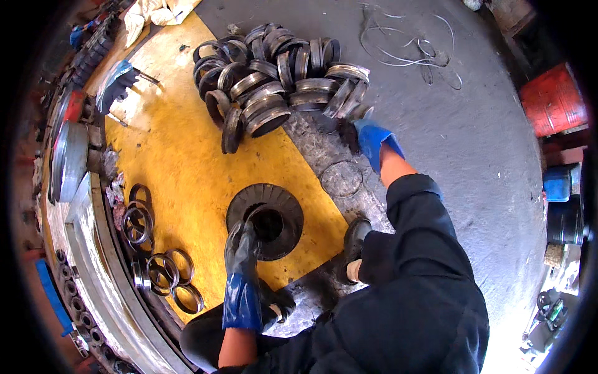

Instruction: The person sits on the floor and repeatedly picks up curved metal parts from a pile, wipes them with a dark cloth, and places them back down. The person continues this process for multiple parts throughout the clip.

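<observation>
Nearest to the body, the left hand [240,246], in a grey glove with a blue cuff, is at the near-left side of the round ribbed block [289,221], beside its dark central hole. Whether its fingers grip the edge or only rest there, I cannot tell. The block lies flat on the yellow floor sheet [187,156]; it looks thick and stiff, so I judge it heavy, and the outer rim would give the better hold. Farther away, the right hand [351,135] reaches to the near-right edge of the pile of rings [265,115]; its fingers are too dark to say if they hold something. These rings seem to be metal: rigid, rather weighty, and probably slippery, because their surface shines as if greasy. One ring is best taken across its wall, with fingers inside and thumb outside.
</observation>
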